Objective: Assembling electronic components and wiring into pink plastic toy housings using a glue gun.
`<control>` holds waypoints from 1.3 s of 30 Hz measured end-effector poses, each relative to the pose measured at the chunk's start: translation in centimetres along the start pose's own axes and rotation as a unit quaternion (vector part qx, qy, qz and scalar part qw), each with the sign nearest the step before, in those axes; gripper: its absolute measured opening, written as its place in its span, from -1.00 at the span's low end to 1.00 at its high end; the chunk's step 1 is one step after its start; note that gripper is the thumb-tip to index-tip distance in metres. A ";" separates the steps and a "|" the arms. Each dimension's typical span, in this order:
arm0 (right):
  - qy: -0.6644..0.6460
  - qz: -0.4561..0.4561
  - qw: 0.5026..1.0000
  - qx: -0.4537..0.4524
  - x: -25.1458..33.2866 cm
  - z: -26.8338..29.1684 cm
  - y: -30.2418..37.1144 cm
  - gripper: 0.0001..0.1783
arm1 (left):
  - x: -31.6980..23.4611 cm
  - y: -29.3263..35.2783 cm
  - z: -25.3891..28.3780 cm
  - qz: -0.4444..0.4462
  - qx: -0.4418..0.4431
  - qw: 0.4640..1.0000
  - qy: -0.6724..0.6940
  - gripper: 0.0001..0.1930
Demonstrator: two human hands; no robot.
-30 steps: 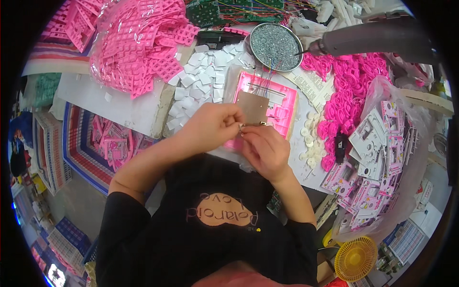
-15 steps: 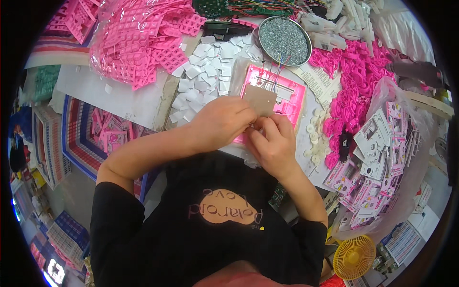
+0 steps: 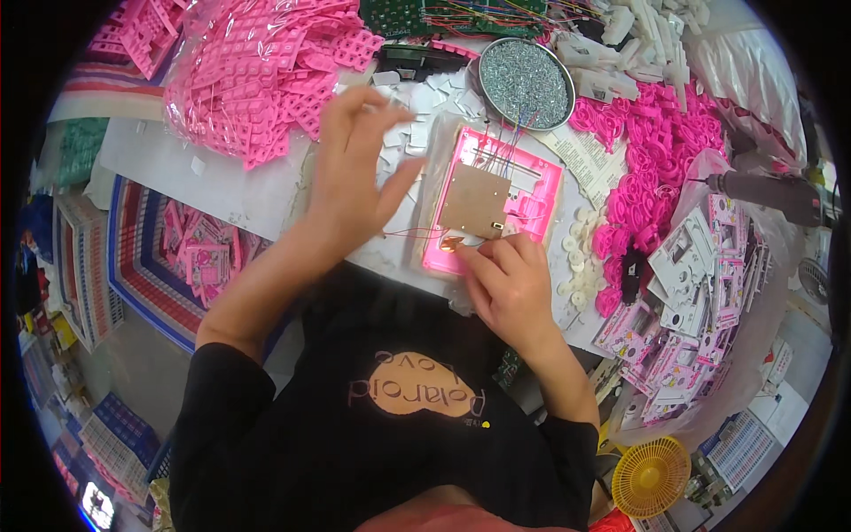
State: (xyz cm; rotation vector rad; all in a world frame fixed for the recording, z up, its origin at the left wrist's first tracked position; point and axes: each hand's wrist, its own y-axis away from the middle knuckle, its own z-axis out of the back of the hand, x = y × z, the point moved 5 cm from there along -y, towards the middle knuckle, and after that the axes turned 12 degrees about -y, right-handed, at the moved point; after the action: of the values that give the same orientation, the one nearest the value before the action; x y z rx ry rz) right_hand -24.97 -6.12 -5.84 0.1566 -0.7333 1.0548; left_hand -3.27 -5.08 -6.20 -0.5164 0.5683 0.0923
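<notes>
A pink plastic case [image 3: 437, 253] lies on the table in front of me, its inside facing up. In it sit a brown circuit board [image 3: 476, 199], coloured wires [image 3: 499, 146] at its far end and a copper-coloured disc [image 3: 451, 243] near the near-left corner. My right hand [image 3: 511, 288] is closed at the case's near edge, fingertips at the disc; what they pinch is hidden. A thin red wire [image 3: 412, 232] runs left from the case. My left hand [image 3: 359, 164] is off the case, fingers apart and empty, over a pile of white square pieces [image 3: 408, 133].
A round metal bowl of small screws [image 3: 526, 84] stands beyond the case. Pink ring-like parts [image 3: 651, 168], white round parts [image 3: 581, 253] and a dark electric screwdriver [image 3: 767, 197] are at right. Bagged pink button panels [image 3: 257, 80] lie far left. Printed panels [image 3: 683, 346] fill a bag near right.
My left hand has left the circuit board and swung up and left, its fingers spreading. My right hand stays at the case's near edge. The copper disc and red wire now show.
</notes>
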 end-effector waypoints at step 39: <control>-0.223 -0.168 0.949 -0.144 -3.6 3.3 2.4 -0.72 | -4.4 1.4 -2.6 -0.090 0.258 0.955 0.117 -0.49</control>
State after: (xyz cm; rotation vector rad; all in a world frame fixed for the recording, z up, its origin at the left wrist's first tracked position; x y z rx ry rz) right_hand -29.55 -9.09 -6.10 0.2622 -1.2138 0.5784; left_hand -8.57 -4.91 -6.31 -0.0653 0.7432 -0.2908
